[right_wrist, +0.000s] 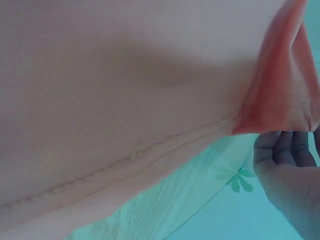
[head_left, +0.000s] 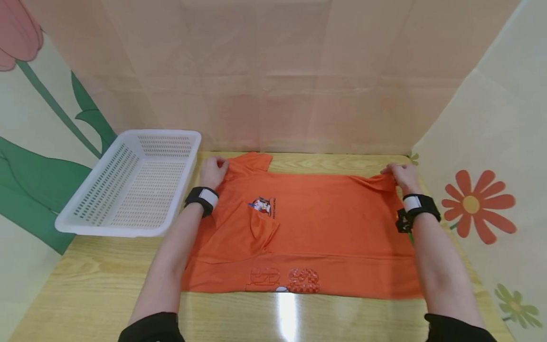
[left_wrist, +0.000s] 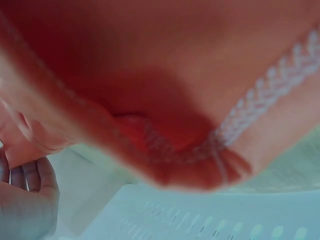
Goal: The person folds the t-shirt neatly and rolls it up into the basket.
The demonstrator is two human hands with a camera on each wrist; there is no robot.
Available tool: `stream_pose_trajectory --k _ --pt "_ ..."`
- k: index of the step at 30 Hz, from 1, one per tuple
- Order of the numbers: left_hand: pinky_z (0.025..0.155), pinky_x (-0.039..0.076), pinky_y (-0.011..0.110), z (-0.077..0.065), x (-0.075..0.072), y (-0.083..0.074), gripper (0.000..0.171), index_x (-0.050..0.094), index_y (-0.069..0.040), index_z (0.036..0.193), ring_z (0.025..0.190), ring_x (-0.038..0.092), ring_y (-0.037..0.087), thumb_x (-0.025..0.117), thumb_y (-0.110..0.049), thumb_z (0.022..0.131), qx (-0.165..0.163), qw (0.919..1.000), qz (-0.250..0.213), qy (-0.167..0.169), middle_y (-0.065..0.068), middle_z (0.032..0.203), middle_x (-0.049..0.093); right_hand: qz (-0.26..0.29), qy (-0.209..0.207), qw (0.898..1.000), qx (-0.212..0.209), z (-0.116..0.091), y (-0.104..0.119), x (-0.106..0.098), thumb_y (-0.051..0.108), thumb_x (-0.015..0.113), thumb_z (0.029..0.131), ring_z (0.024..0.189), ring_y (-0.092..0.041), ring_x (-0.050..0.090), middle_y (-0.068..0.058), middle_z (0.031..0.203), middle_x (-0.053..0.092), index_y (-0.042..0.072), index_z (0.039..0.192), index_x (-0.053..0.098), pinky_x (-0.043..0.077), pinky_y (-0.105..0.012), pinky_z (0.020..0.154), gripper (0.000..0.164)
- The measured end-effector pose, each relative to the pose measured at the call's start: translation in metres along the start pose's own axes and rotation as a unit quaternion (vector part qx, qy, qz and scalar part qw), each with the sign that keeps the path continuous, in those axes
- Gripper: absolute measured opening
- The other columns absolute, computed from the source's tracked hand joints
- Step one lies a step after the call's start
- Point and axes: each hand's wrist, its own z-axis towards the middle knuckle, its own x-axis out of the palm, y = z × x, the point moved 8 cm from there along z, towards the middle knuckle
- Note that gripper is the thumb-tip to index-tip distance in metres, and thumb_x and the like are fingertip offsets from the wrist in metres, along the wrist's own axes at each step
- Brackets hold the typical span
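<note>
An orange T-shirt [head_left: 325, 213] lies spread on the table in the head view, with a small printed badge on its chest. One sleeve is folded over toward the middle, and a printed band of cloth runs along the near edge. At the upper left of the shirt, my left hand [head_left: 213, 172] pinches the cloth; in the left wrist view its curled fingers [left_wrist: 39, 175] hold an edge below a stitched hem. My right hand [head_left: 403, 176] pinches the far right corner, which is raised into a fold. The right wrist view shows this gathered corner above the fingers [right_wrist: 285, 147].
A white perforated basket [head_left: 188, 190] stands left of the shirt, close beside my left forearm. Behind the wooden table [head_left: 231, 313] rises a pinkish-beige sheet [head_left: 273, 95]. Flower-patterned panels [head_left: 478, 156] border both sides.
</note>
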Motion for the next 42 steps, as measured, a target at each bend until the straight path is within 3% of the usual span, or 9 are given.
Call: stream_pose_trajectory --k 3,6,10,15,21,24,29,35,42 --pt "0.097 0.056 0.047 0.002 -0.002 0.0 0.026 0.076 0.003 0.115 0.106 0.074 0.038 0.067 -0.016 0.099 -0.009 0.9999 0.002 -0.01 0.022 0.11 0.079 -0.005 -0.009 1.0 0.005 -0.003 -0.001 -0.005 0.039 0.067 0.098 0.071 0.005 0.054 0.035 0.065 0.057 0.042 0.075 0.077 0.049 -0.018 0.066 0.026" --pt "0.098 0.056 0.046 0.004 -0.003 0.0 0.027 0.073 0.003 0.12 0.109 0.074 0.037 0.066 -0.012 0.098 -0.012 0.9999 0.007 -0.002 0.022 0.112 0.079 0.005 0.005 1.0 -0.025 -0.007 0.004 -0.007 0.034 0.072 0.098 0.072 0.007 0.057 0.037 0.069 0.061 0.033 0.095 0.081 0.051 -0.015 0.067 0.01" --pt "0.102 0.053 0.048 0.005 -0.001 -0.002 0.031 0.071 0.001 0.126 0.116 0.07 0.04 0.058 -0.004 0.099 -0.003 0.9992 0.025 0.03 0.023 0.121 0.076 0.072 0.055 0.994 -0.065 -0.013 0.015 -0.005 0.018 0.068 0.102 0.076 0.006 0.064 0.03 0.08 0.069 0.024 0.116 0.079 0.054 -0.013 0.07 0.018" --pt "0.106 0.051 0.049 0.004 0.001 -0.001 0.035 0.071 -0.003 0.13 0.124 0.066 0.039 0.052 -0.002 0.1 -0.008 0.9984 0.025 0.05 0.019 0.131 0.073 0.108 0.074 0.989 -0.073 -0.018 0.023 -0.009 0.012 0.066 0.103 0.08 0.002 0.063 0.024 0.086 0.071 0.04 0.107 0.076 0.053 -0.012 0.074 0.03" --pt "0.101 0.054 0.047 0.007 -0.003 -0.002 0.033 0.071 0.003 0.126 0.115 0.068 0.042 0.05 -0.001 0.101 -0.025 0.9978 -0.058 0.021 0.027 0.126 0.072 0.187 0.06 0.98 -0.021 -0.022 0.02 -0.017 0.017 0.071 0.1 0.082 -0.001 0.066 0.02 0.086 0.076 0.032 0.108 0.078 0.055 -0.016 0.071 0.018" --pt "0.094 0.054 0.041 0.008 -0.007 -0.002 0.032 0.072 0.005 0.124 0.11 0.07 0.042 0.051 -0.001 0.1 -0.038 0.9944 -0.099 0.002 0.029 0.122 0.072 0.195 0.063 0.979 -0.01 -0.023 0.018 -0.019 0.019 0.071 0.1 0.085 -0.003 0.065 0.019 0.09 0.075 0.03 0.114 0.076 0.053 -0.016 0.072 0.019" --pt "0.089 0.052 0.032 0.009 -0.01 0.0 0.03 0.075 0.002 0.122 0.108 0.072 0.039 0.055 -0.004 0.1 -0.056 0.9916 -0.116 -0.013 0.026 0.122 0.074 0.216 0.081 0.973 -0.011 -0.022 0.015 -0.019 0.014 0.071 0.1 0.087 -0.004 0.065 0.017 0.093 0.074 0.025 0.123 0.074 0.053 -0.017 0.073 0.026" --pt "0.09 0.05 0.027 0.012 -0.011 0.003 0.027 0.077 0.002 0.119 0.111 0.072 0.036 0.061 -0.009 0.1 -0.06 0.9918 -0.11 -0.028 0.025 0.12 0.076 0.238 0.082 0.968 -0.01 -0.021 0.016 -0.021 0.01 0.073 0.097 0.081 -0.001 0.069 0.016 0.087 0.077 0.027 0.105 0.078 0.057 -0.017 0.071 0.02" --pt "0.077 0.042 0.014 0.013 -0.017 0.001 0.026 0.076 0.007 0.116 0.097 0.068 0.029 0.063 -0.009 0.099 -0.061 0.9862 -0.148 -0.041 0.03 0.115 0.074 0.18 0.111 0.977 0.023 -0.026 0.02 -0.025 0.018 0.074 0.098 0.068 -0.004 0.071 0.015 0.077 0.076 0.031 0.087 0.077 0.06 -0.021 0.066 0.017"
